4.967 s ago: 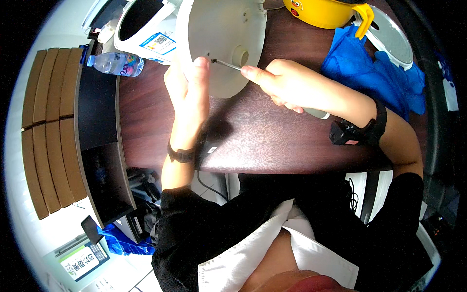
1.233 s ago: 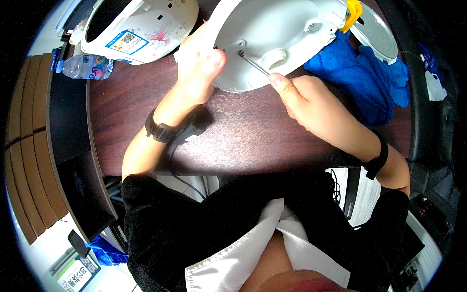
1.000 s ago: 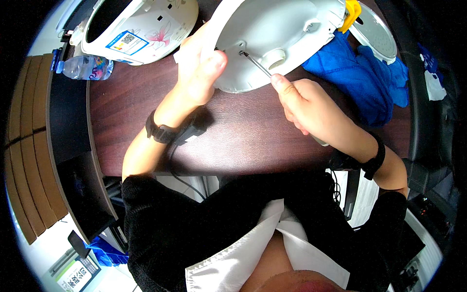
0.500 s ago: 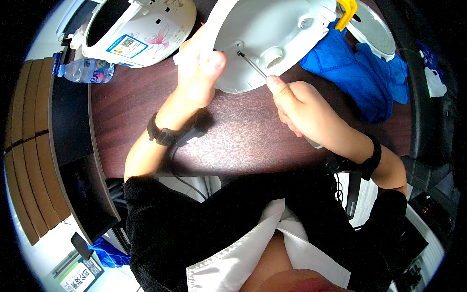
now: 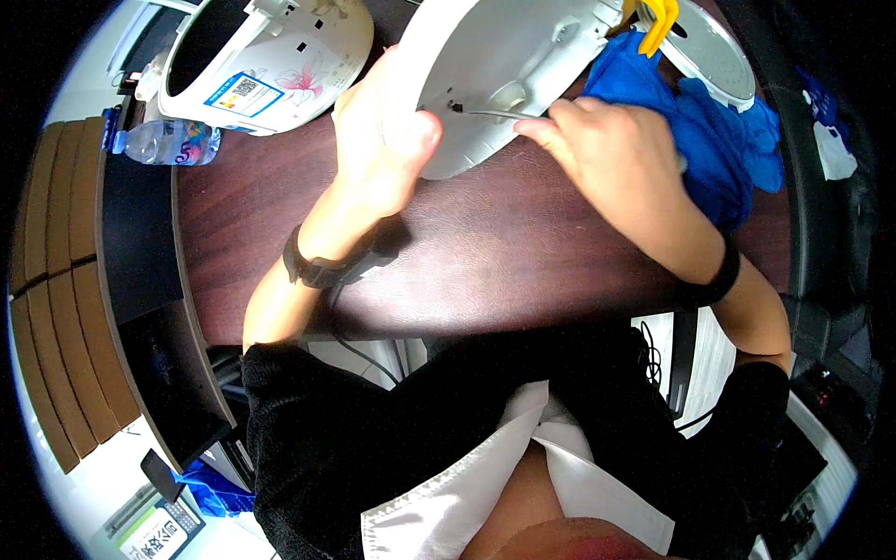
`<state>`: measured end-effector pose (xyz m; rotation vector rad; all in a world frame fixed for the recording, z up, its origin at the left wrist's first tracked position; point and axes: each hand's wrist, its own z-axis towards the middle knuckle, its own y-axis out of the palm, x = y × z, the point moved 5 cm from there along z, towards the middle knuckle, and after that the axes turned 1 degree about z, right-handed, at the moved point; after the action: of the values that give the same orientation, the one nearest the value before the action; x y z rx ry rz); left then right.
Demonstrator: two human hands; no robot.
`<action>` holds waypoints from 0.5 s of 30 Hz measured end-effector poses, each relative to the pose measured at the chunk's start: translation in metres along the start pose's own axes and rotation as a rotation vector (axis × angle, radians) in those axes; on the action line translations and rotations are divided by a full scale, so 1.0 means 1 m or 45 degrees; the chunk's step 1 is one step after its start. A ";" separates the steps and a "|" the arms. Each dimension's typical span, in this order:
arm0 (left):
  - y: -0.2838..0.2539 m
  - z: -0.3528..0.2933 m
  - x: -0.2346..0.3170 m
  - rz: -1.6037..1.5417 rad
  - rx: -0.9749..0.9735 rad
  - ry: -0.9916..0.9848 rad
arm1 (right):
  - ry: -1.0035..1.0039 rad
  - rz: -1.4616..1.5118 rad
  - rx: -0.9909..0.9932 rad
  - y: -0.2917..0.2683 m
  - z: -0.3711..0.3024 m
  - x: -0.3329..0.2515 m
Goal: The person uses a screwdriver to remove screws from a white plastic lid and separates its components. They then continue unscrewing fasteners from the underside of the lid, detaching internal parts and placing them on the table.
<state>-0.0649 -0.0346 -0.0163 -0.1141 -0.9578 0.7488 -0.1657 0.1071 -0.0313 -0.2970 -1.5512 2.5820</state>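
My left hand (image 5: 383,159) grips the rim of a white curved plastic shell (image 5: 467,56), tilted so that its hollow inside shows. My right hand (image 5: 621,154) is closed round a screwdriver, its handle mostly hidden in the fist. The screwdriver's thin metal shaft (image 5: 495,114) reaches into the shell, nearly level. Its dark tip lies at a small dark spot on the inner wall; whether a screw is there I cannot make out. Beside the shaft, a short round tube (image 5: 509,97) stands out from the shell.
A white flower-patterned appliance housing (image 5: 308,79) stands at the far left, with a water bottle (image 5: 173,142) near it. Right of the shell lie a blue cloth (image 5: 714,140), a round grey-white lid (image 5: 714,56) and a yellow-handled thing (image 5: 660,26). Brown boxes (image 5: 70,280) stand at the left.
My right hand has moved up and to the right, swinging the screwdriver from a slant to nearly level. The tip stays near the same spot. The shell has tilted slightly in my left hand.
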 end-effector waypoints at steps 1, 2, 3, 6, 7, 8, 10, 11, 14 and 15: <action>0.001 0.000 0.000 0.001 -0.024 -0.009 | -0.034 -0.085 0.030 -0.008 0.002 0.001; 0.001 -0.001 0.000 0.003 -0.047 -0.019 | -0.024 -0.064 0.012 -0.014 0.004 0.003; 0.000 -0.002 -0.002 -0.011 -0.032 -0.035 | -0.016 -0.043 -0.007 -0.020 0.007 0.005; 0.001 0.000 -0.004 -0.056 0.001 -0.041 | 0.289 0.440 -0.153 -0.011 -0.001 0.018; 0.002 0.000 -0.003 -0.057 0.005 -0.031 | 0.444 0.701 -0.259 -0.003 -0.006 0.019; 0.002 0.001 -0.002 -0.057 0.010 -0.022 | 0.598 0.962 -0.366 0.004 -0.012 0.018; 0.002 0.002 0.000 -0.024 -0.002 -0.030 | 0.709 1.201 -0.550 0.018 -0.023 0.008; 0.002 0.002 0.000 -0.009 -0.010 -0.033 | 0.811 1.313 -0.681 0.026 -0.029 0.004; 0.001 0.000 -0.003 -0.041 0.024 -0.101 | 0.911 1.526 -0.832 0.034 -0.031 -0.007; 0.000 -0.001 -0.004 -0.036 0.019 -0.116 | 0.923 1.556 -0.828 0.036 -0.031 -0.008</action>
<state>-0.0651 -0.0372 -0.0199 -0.0537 -1.0384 0.7400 -0.1510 0.1155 -0.0761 -2.5191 -2.1056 1.7700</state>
